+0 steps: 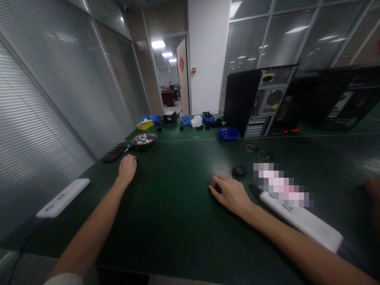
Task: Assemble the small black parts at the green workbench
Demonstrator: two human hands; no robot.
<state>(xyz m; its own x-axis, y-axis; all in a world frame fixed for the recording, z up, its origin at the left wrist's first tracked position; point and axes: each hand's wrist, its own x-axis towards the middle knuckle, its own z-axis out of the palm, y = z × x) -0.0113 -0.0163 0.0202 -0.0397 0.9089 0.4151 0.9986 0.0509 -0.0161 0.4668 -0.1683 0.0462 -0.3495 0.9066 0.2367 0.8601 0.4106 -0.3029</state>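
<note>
In the head view, the right hand rests on the green tabletop, thumb and forefinger pinching a slim dark tool whose narrow tip points out past the fingers, away from the wrist; the picture is dim and soft there, so it may be a pen or a small driver, and I would not swear to either. It looks light and stiff, likely smooth enough to roll if gripped loosely; the thicker body just behind the tip seems the fair place to hold it, with the point left free, since that fine end would be the first part to suffer. The left hand is loosely curled near the metal dish and the dark blurred-out item; whether its fingers close on anything cannot be told. A black mouse sits just beyond the right hand's knuckles; a white, dark-tipped device lies alongside the right forearm, and a pair of glasses rests farther off, in front of the blue bin and the computer tower.
</note>
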